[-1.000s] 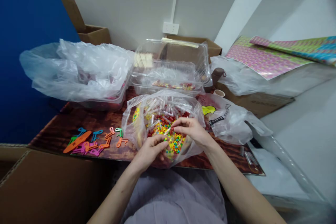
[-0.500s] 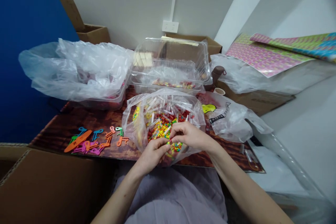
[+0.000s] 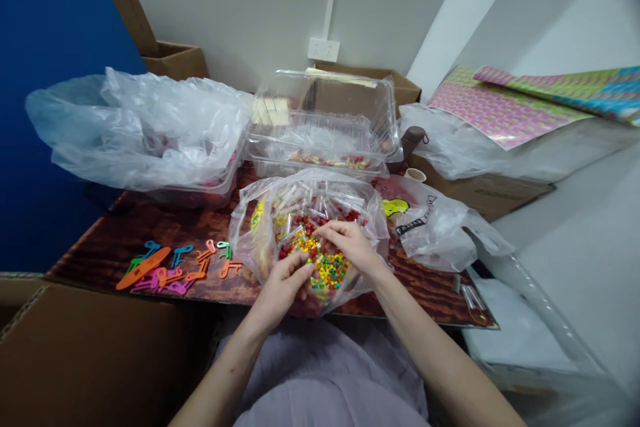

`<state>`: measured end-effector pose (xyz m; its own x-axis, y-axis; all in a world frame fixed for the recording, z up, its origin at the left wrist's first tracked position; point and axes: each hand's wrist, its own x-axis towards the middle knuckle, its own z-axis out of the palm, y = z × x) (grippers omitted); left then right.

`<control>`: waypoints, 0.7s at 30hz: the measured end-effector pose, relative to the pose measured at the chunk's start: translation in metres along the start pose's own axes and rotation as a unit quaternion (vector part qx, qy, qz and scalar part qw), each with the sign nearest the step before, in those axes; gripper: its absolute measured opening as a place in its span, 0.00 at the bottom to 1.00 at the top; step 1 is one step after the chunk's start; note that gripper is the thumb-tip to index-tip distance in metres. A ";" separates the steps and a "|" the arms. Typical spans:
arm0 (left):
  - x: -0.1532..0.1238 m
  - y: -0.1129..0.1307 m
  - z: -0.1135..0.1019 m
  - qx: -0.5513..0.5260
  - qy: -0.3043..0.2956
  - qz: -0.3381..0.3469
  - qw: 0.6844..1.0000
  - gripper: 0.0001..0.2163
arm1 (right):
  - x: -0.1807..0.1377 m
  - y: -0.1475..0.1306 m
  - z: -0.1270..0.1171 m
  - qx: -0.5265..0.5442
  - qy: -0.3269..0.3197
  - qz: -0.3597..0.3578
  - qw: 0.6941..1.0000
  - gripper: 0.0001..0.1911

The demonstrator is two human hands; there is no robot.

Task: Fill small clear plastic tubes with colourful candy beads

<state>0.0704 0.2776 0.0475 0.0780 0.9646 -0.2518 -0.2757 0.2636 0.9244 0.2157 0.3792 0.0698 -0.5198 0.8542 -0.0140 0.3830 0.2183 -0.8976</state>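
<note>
A clear plastic bag (image 3: pixel 244 230) stands open in front of me, full of small yellow, red, green and blue beads (image 3: pixel 330 271) and clear tubes with red ends (image 3: pixel 327 190). Over the bag's near left side is my left hand (image 3: pixel 286 283), thumb and forefinger pinched together; what they hold is too small to make out. My right hand (image 3: pixel 353 248) reaches in over the beads from the right. Its fingers are drawn together at the tips, close to the tubes, and whatever is between them cannot be made out. The hands are apart.
Colourful plastic clip-like pieces (image 3: pixel 175 273) lie left on the dark wooden table (image 3: pixel 95 247). Behind stand a bag-covered tub (image 3: pixel 195 197) and a clear lidded box (image 3: pixel 325 167). A printed plastic bag (image 3: pixel 443 237), paper cup (image 3: pixel 415 175) and loose clear tubes (image 3: pixel 473 297) are at right.
My right hand has moved away from my left, forward and slightly left, over the tubes and beads. My left hand has shifted slightly left, still pinched. The view has shifted slightly.
</note>
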 end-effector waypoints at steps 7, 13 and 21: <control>-0.002 0.004 -0.004 -0.104 0.019 -0.013 0.994 0.17 | 0.014 0.029 0.028 -0.403 0.095 -0.093 0.905 0.12; -0.007 -0.001 -0.009 -0.121 0.026 -0.024 0.992 0.17 | 0.010 0.023 0.014 -0.289 0.123 -0.130 0.940 0.07; -0.005 0.002 -0.001 -0.133 0.019 -0.042 0.990 0.19 | 0.002 0.007 -0.013 -0.116 0.055 -0.045 0.991 0.08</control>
<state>0.0683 0.2731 0.0502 0.0771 0.9376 -0.3389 -0.5130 0.3288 0.7929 0.2272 0.3885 0.0687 -0.4780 0.8700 0.1209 0.5103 0.3871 -0.7680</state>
